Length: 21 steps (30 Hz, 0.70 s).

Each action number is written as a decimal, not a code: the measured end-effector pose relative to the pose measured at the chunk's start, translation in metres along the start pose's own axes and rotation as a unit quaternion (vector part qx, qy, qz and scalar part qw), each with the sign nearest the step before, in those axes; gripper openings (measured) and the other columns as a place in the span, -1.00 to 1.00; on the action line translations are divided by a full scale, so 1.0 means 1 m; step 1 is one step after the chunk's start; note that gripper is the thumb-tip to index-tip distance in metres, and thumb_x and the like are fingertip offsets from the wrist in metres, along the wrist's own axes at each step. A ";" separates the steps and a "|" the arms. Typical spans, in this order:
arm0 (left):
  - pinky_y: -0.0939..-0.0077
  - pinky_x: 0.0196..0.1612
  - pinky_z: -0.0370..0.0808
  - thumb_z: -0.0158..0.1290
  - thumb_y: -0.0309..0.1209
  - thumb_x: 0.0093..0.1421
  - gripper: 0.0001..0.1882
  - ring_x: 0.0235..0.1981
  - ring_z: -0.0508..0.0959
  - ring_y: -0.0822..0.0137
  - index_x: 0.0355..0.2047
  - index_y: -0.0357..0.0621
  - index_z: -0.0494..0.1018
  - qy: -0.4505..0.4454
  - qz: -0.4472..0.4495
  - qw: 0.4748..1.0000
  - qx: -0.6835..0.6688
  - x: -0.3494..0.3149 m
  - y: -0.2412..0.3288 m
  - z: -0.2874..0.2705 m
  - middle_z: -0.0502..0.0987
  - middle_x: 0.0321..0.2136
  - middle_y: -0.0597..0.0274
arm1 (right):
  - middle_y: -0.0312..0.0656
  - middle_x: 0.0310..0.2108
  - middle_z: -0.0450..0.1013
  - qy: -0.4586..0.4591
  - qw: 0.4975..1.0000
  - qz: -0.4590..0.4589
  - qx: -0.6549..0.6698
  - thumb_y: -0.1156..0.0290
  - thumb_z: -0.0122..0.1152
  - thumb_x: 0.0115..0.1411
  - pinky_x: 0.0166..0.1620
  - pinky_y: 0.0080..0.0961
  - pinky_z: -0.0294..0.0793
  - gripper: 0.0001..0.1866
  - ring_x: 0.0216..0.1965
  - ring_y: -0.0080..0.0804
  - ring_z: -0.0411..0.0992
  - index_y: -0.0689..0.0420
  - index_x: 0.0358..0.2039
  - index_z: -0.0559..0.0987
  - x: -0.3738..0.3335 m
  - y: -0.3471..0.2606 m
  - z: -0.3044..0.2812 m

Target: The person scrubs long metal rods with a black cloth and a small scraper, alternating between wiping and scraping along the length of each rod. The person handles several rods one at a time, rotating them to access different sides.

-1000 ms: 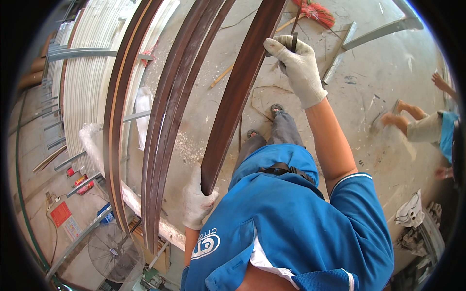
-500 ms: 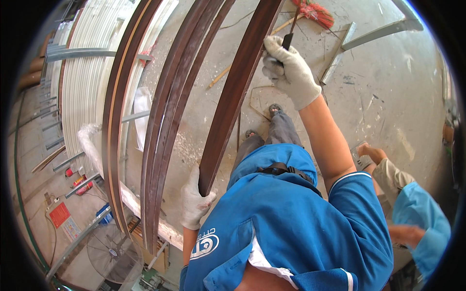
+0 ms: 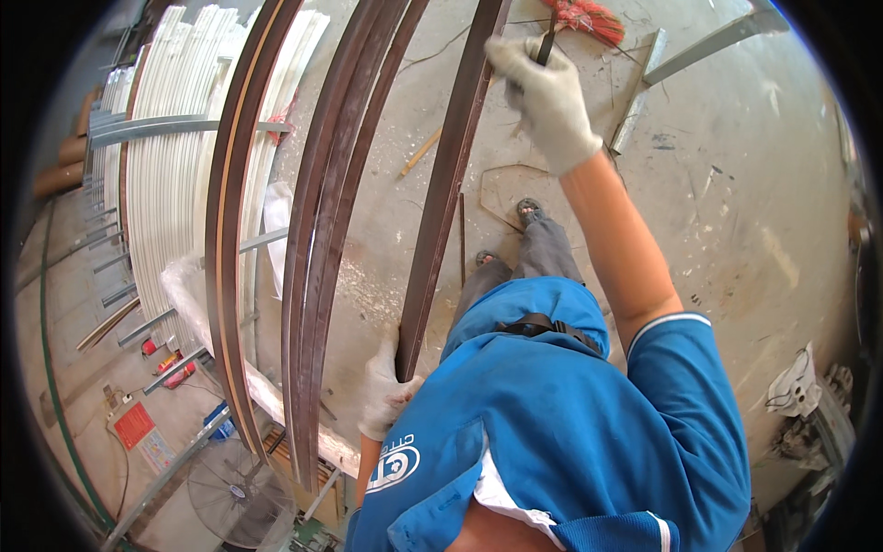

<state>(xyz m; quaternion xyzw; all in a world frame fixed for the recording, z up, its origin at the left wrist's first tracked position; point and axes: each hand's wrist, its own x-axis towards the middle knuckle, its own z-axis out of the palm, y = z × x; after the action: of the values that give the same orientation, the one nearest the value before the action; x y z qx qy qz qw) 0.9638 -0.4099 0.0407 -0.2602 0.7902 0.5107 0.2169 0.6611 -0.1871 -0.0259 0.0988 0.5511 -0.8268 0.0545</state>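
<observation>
A long dark brown wooden board (image 3: 442, 193) runs from the top of the view down toward my waist. My left hand (image 3: 386, 391), in a white work glove, is closed around its lower end. My right hand (image 3: 549, 97), gloved as well, is up beside the far part of the board. Its fingers are wrapped round a slim tool with a black handle (image 3: 546, 48); the kind of tool cannot be made out. Whether the right fingers touch the board is unclear.
To the left, several dark brown boards (image 3: 317, 239) lie across grey metal rails (image 3: 189, 129), beside stacked white strips (image 3: 175, 175). A fan (image 3: 241, 492) stands lower left. A red broom (image 3: 593, 18) and a metal frame (image 3: 639, 92) are on the floor ahead.
The board has turned, showing a narrower face and its edge. My right hand has moved up along it with the tool. A person in light blue at the right is out of view.
</observation>
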 end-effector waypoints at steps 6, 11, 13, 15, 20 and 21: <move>0.54 -0.04 0.46 0.14 -0.36 -0.16 -0.09 -0.13 0.53 0.28 0.26 -0.51 0.23 0.010 0.007 1.000 0.005 0.001 0.000 0.000 0.54 -0.13 -0.10 | -0.45 -0.51 0.46 -0.108 0.990 0.029 -0.090 0.18 0.47 0.15 -0.49 -0.73 0.26 -0.73 -0.54 -0.76 0.30 0.05 -0.45 0.59 -0.053 0.026 -0.001; 0.47 -0.01 0.47 0.20 -0.24 -0.18 -0.07 -0.09 0.55 0.22 0.21 -0.53 0.26 -0.024 -0.054 0.998 0.036 -0.006 0.004 -0.006 0.54 -0.13 -0.11 | -0.38 -0.41 0.53 -0.043 0.961 -0.216 -0.165 0.28 0.43 0.15 -0.38 -0.67 0.39 -0.77 -0.43 -0.61 0.41 0.06 -0.22 0.64 0.041 0.001 -0.019; 0.43 0.01 0.47 0.23 -0.19 -0.18 -0.04 -0.08 0.56 0.19 0.21 -0.54 0.26 -0.023 -0.035 0.999 0.030 -0.009 0.005 -0.007 0.54 -0.12 -0.13 | -0.32 -0.41 0.52 -0.037 0.954 -0.200 -0.218 0.31 0.16 0.33 -0.29 -0.56 0.42 -0.78 -0.38 -0.57 0.43 0.16 -0.13 0.62 0.062 -0.006 -0.037; 0.57 -0.31 0.32 0.27 -0.17 -0.16 0.00 -0.36 0.40 0.45 0.26 -0.51 0.23 -0.019 -0.027 0.999 0.021 -0.011 0.004 -0.009 0.39 -0.37 0.25 | -0.33 -0.40 0.50 -0.060 0.955 -0.198 -0.212 0.32 0.04 0.43 -0.24 -0.55 0.41 -0.74 -0.34 -0.58 0.42 0.22 -0.09 0.60 0.071 -0.008 -0.049; 0.66 -0.46 0.23 0.30 -0.14 -0.19 0.06 -0.48 0.31 0.59 0.29 -0.49 0.20 -0.009 -0.011 1.000 -0.017 -0.016 -0.005 -0.006 0.31 -0.49 0.46 | -0.44 -0.37 0.41 -0.068 0.963 -0.197 -0.172 0.40 0.11 0.39 -0.27 -0.73 0.33 -0.81 -0.32 -0.71 0.35 0.20 -0.09 0.59 0.068 -0.025 -0.049; 0.66 -0.46 0.22 0.30 -0.15 -0.18 0.06 -0.48 0.30 0.60 0.29 -0.48 0.20 -0.014 -0.017 1.000 -0.012 -0.017 -0.006 -0.007 0.30 -0.49 0.46 | -0.44 -0.37 0.40 -0.057 0.967 -0.180 -0.171 0.42 0.12 0.38 -0.27 -0.73 0.32 -0.82 -0.31 -0.71 0.34 0.20 -0.09 0.59 0.066 -0.030 -0.044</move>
<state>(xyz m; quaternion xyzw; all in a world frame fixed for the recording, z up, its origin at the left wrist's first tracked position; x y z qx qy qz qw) 0.9801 -0.4149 0.0496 -0.2690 0.7763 0.5204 0.2329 0.5949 -0.1337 -0.0296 -0.0601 0.6888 -0.7209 -0.0481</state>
